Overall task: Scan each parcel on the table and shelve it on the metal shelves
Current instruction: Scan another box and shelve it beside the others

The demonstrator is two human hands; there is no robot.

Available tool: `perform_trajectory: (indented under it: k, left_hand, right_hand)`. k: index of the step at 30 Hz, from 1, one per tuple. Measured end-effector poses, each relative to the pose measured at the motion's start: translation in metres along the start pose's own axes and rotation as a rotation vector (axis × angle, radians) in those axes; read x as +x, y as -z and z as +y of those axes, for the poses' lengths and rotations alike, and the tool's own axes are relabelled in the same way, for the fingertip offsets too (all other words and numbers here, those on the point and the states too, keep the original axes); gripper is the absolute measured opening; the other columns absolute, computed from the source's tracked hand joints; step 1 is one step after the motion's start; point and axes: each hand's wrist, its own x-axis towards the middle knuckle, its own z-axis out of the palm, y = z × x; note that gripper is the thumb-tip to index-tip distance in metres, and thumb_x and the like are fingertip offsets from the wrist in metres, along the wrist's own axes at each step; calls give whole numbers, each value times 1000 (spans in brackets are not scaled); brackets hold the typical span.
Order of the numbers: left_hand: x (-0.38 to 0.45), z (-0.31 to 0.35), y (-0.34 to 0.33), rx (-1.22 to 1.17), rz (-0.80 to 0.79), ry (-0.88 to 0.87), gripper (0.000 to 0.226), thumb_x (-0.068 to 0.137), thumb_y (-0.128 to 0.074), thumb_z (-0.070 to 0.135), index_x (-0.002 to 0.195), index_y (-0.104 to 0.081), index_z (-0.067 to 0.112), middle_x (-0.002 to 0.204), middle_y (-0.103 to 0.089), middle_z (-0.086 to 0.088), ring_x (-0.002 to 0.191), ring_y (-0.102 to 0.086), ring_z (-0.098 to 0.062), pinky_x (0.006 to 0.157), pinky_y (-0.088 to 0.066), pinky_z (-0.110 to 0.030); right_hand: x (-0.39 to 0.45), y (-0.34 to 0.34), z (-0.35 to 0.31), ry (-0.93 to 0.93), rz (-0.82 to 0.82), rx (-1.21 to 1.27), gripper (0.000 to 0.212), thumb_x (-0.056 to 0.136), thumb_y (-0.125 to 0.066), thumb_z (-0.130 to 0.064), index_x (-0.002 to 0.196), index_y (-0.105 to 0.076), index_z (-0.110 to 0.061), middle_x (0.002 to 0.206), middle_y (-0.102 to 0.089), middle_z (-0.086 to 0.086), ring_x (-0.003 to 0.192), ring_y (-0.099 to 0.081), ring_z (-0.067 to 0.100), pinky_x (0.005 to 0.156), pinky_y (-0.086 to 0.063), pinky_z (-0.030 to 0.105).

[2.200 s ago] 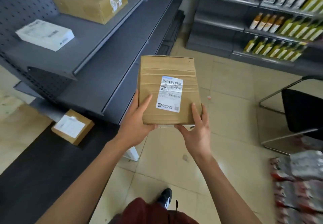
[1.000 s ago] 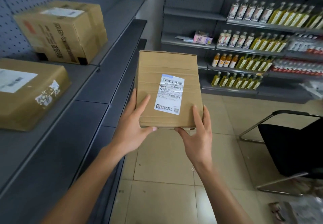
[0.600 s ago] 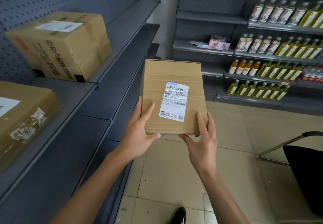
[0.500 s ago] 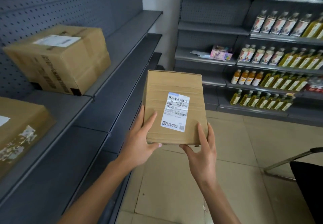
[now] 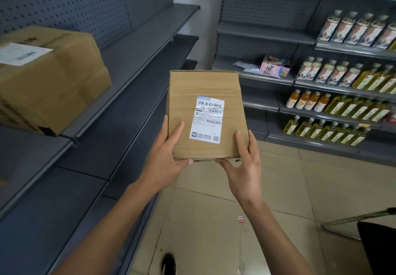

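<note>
Fingers [image 5: 174, 131] of the left hand [image 5: 162, 163] and right hand [image 5: 244, 167] grip the parcel's [image 5: 205, 113] near corners, held mid-air, label up. Metal shelves [image 5: 137, 45] at 9 o'clock, large box [image 5: 49, 81] on them at 10. Best: keep it level, slide flat onto bare shelf beyond that box.

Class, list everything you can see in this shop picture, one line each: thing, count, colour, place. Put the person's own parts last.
held parcel: one, brown cardboard, white label on top, centre, over the aisle
large box: one, brown, white label, on the left shelf
metal shelves: several tiers, dark grey, left side
far shelves: several tiers, grey, at the back
bottles: many, yellow-green, orange and white-labelled, far shelves at right
pink packet: one, far shelf
chair: one, black seat, metal frame, lower right
floor: beige tiles
left hand: holds parcel's near left corner
right hand: holds parcel's near right corner
</note>
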Motion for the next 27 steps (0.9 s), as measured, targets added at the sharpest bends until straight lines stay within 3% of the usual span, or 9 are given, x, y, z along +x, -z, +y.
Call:
perform_trajectory:
  k: [9,20,27]
  left_hand:
    - [128,-25,-3,-46,38,-40,115,75,-91,26,156,-14,57,162,16,36,148,-13,5,114,-22,-22]
    - [264,-47,8,-40,60,-73,115,76,-89,24,157,-13,54,165,16,31,153,-16,-7,116,-26,-31]
    - [338,-62,1,-20,101,-36,114,77,-89,28,159,-13,51,164,16,31,147,-17,-1,115,-29,-30]
  right_hand:
    - [117,-46,16,30,24,-31,92,77,-88,-16,155,-41,-21,166,-22,13,153,-22,23,120,-26,36]
    - [242,-101,30,54,73,-32,93,74,-90,-13,154,-43,-19,165,-24,10,151,-23,16,120,-26,37]
    - [322,-136,56,23,-9,14,93,79,-86,-13,156,-36,-33,168,-16,-1,150,-15,3,117,-16,15]
